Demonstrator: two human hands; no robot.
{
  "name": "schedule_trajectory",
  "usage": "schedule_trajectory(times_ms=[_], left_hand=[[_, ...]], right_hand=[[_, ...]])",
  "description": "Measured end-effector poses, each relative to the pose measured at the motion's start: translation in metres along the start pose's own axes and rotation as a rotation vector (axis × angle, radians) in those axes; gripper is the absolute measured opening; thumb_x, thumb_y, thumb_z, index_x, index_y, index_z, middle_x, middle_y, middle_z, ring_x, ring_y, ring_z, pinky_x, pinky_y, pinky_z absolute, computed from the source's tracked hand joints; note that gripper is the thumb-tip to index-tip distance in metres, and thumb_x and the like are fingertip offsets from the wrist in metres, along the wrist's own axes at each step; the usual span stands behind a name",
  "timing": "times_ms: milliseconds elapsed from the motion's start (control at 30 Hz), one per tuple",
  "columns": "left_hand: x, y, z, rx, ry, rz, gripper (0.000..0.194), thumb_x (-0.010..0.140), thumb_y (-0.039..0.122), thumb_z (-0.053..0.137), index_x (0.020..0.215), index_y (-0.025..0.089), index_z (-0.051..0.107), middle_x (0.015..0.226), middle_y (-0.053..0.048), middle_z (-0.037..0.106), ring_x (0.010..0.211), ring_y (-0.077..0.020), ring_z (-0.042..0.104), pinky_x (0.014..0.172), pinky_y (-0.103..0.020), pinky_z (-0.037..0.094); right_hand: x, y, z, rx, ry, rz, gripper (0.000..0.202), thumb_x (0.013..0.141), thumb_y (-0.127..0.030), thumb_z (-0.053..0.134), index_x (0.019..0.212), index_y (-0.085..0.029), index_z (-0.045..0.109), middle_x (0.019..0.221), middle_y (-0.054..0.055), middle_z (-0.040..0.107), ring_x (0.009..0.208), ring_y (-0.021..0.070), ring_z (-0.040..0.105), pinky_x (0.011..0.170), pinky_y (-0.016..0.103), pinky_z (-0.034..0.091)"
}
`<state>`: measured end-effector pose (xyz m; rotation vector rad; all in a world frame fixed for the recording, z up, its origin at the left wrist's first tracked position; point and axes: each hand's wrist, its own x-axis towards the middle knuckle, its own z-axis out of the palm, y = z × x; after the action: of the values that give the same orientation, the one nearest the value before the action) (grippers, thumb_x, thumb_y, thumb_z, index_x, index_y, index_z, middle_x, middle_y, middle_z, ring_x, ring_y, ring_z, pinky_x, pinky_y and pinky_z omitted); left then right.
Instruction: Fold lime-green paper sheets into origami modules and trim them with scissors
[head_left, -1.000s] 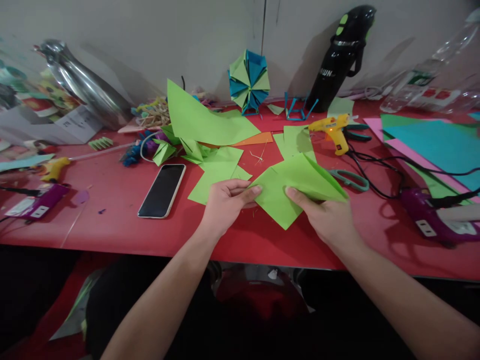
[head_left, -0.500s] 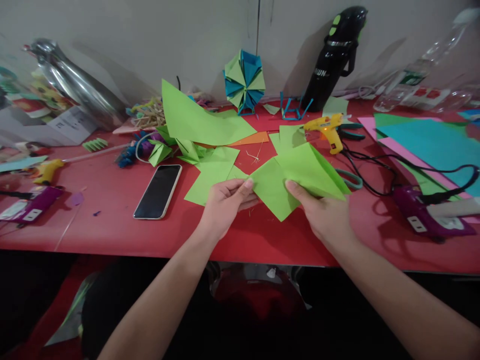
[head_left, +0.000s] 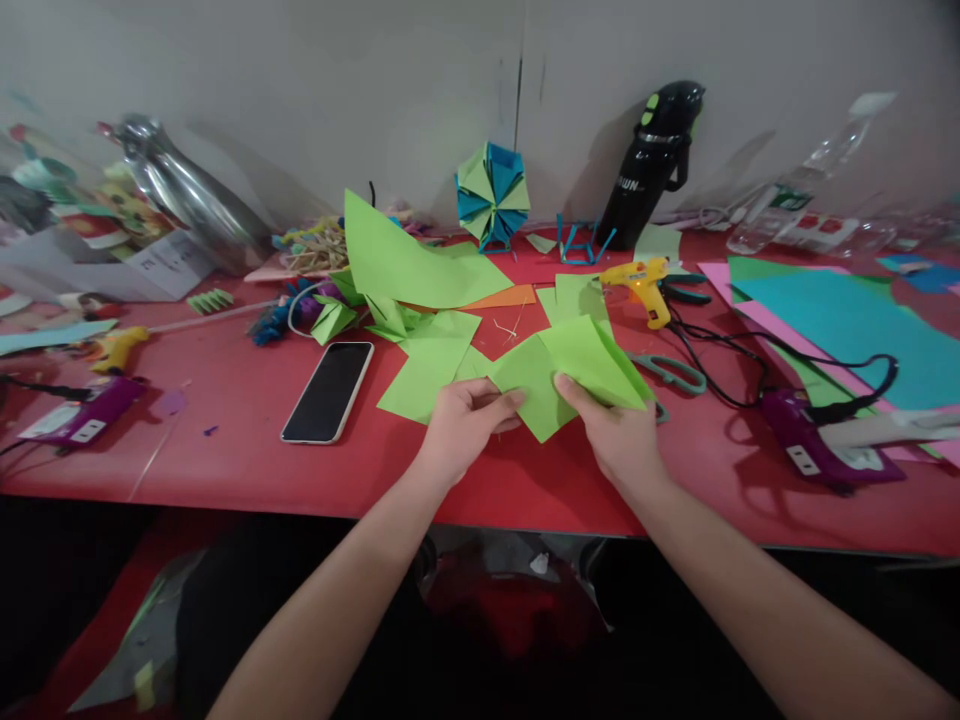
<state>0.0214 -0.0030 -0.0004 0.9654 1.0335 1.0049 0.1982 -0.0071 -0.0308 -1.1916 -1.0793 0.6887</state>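
Note:
A folded green paper (head_left: 570,362) is held up over the red table (head_left: 480,495), one flap standing open on its right side. My left hand (head_left: 474,425) pinches its left corner between thumb and fingers. My right hand (head_left: 611,425) grips its lower right part, the thumb on top and the fingers hidden beneath. Flat green sheets (head_left: 431,365) lie just behind my left hand. A larger curved green sheet (head_left: 420,265) rests farther back, beside small folded green pieces (head_left: 390,318). Green-handled scissors (head_left: 675,373) lie right of the held paper.
A phone (head_left: 328,393) lies at the left. A yellow glue gun (head_left: 637,287), cables and a purple power strip (head_left: 825,440) are at the right, near coloured sheets (head_left: 862,325). A black bottle (head_left: 649,170) and a blue-green paper wheel (head_left: 493,195) stand behind.
The view has shifted, so the objects behind sit lower. The held paper now appears slightly more to the left, with my right hand closer to my left, and more of the scissors shows.

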Motion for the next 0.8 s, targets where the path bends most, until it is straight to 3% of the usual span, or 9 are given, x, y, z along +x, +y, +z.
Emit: schedule_trajectory(times_ms=[133,367,600,800], left_hand=[[0.001,-0.002,0.000,0.025,0.077,0.046,0.040,0.070,0.046,0.090,0.070,0.014,0.066,0.076,-0.005,0.076,0.074,-0.0197,0.075,0.077,-0.034,0.066],[0.000,-0.005,0.005,0.033,-0.050,0.057,0.036,0.069,0.043,0.092,0.075,0.014,0.071,0.076,-0.004,0.077,0.074,-0.0176,0.074,0.078,-0.030,0.064],[0.002,-0.008,0.007,0.144,0.043,0.097,0.037,0.072,0.046,0.088,0.067,0.015,0.069,0.061,-0.002,0.071,0.059,-0.0176,0.071,0.063,-0.029,0.064],[0.007,-0.014,0.008,0.184,0.012,0.128,0.032,0.069,0.037,0.091,0.083,0.014,0.075,0.080,-0.006,0.080,0.069,-0.0187,0.075,0.068,-0.028,0.064]], right_hand=[[0.000,0.004,0.003,0.081,-0.017,0.035,0.024,0.076,-0.037,0.086,0.093,-0.022,0.079,0.101,0.007,0.082,0.101,0.0286,0.076,0.098,0.048,0.059],[0.004,0.010,0.006,0.206,0.004,0.125,0.037,0.072,-0.036,0.088,0.103,-0.018,0.078,0.114,0.011,0.080,0.109,0.0305,0.075,0.098,0.048,0.059],[0.005,0.013,0.010,0.224,0.019,0.123,0.039,0.068,-0.038,0.090,0.098,-0.016,0.080,0.105,0.012,0.082,0.106,0.0326,0.075,0.096,0.048,0.059],[0.008,0.020,0.016,0.256,0.089,0.126,0.042,0.067,-0.040,0.090,0.099,-0.014,0.079,0.106,0.014,0.081,0.100,0.0316,0.076,0.097,0.049,0.058]])
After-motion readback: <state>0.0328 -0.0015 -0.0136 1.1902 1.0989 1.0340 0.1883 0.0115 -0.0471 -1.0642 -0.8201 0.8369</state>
